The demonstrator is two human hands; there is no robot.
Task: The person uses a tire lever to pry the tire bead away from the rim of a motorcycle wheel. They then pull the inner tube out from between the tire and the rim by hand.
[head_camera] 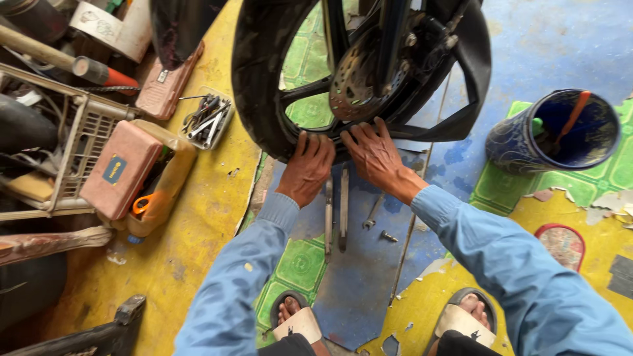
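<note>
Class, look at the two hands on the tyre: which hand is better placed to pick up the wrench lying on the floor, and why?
Probably the right hand: the wrench lies just below its wrist, while the left hand sits beyond the two levers. Both hands press the tyre.

Soft even daylight, faint shadows, sharp centre, wide-angle bending at edges, no glare

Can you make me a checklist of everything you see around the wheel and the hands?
Surface: worn yellow, blue and green patterned floor.
Job's things: black motorcycle tyre on spoked wheel with drilled metal brake disc.
Clutter: two long flat metal tyre levers, small spanner, bolt, tray of spanners, dark blue patterned plastic bucket.
Hands: left hand and right hand press the tyre.
Cables: nothing seen.
Surroundings: pink cases, basket.
</note>
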